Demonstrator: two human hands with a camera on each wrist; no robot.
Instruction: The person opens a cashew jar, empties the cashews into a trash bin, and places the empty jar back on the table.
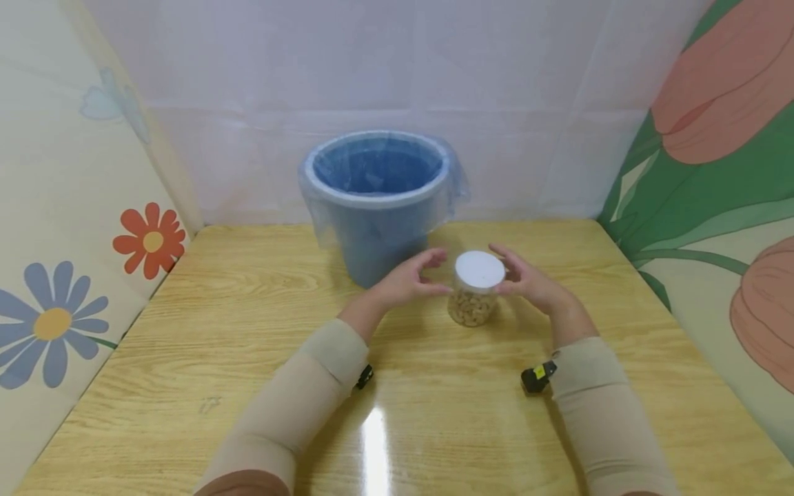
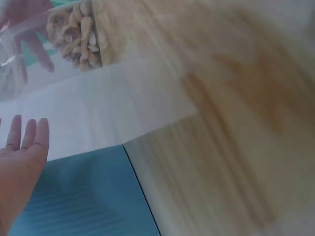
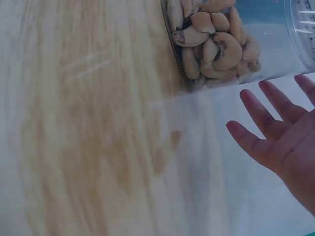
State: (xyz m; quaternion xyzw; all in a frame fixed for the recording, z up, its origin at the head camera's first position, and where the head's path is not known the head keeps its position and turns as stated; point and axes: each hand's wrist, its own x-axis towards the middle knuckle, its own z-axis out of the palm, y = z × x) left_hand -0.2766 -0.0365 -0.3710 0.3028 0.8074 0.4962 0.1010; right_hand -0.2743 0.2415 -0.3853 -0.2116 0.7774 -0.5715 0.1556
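Note:
A clear jar (image 1: 471, 313) of cashews (image 3: 216, 54) with a white lid (image 1: 480, 269) stands upright on the wooden table. My left hand (image 1: 406, 281) is just to the left of it, thumb and fingers spread apart, with a small gap to the jar. On the other side is my right hand (image 1: 535, 286), its thumb and fingertips right at the lid's edge. In the right wrist view its fingers (image 3: 266, 118) are loosely straight beside the jar wall. Neither hand grips the jar.
Behind my left hand stands a blue bin (image 1: 384, 241) lined with a thin translucent bag (image 1: 455, 182). The wooden table (image 1: 248, 331) meets a white sheet (image 1: 527, 103) at the back. Flower-printed panels (image 1: 56, 207) stand at both sides.

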